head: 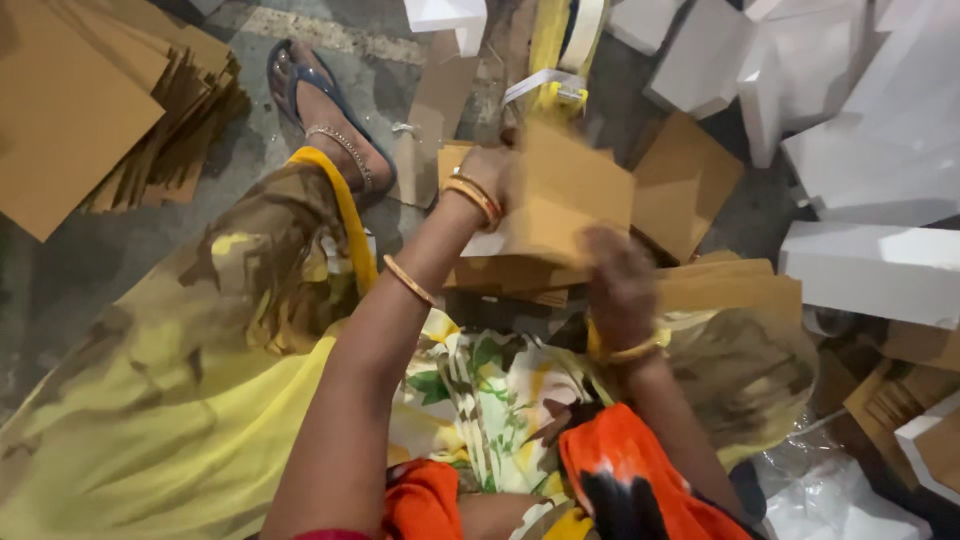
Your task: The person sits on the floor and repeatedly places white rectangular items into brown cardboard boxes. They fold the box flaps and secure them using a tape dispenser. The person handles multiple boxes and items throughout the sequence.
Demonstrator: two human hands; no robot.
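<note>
Gripping the cardboard piece [565, 190], left hand [487, 172] fingers clamp its edge; right hand [620, 285] blurred.

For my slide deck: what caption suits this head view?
Seated on the floor, left hand and right hand grip a brown cardboard piece.

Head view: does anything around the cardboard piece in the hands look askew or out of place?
The cardboard piece is held by the left hand and right hand, both blurred. The cardboard stack at upper left is fanned out, its edges uneven. White foam blocks lie scattered at mixed angles. No damage shows.
</note>
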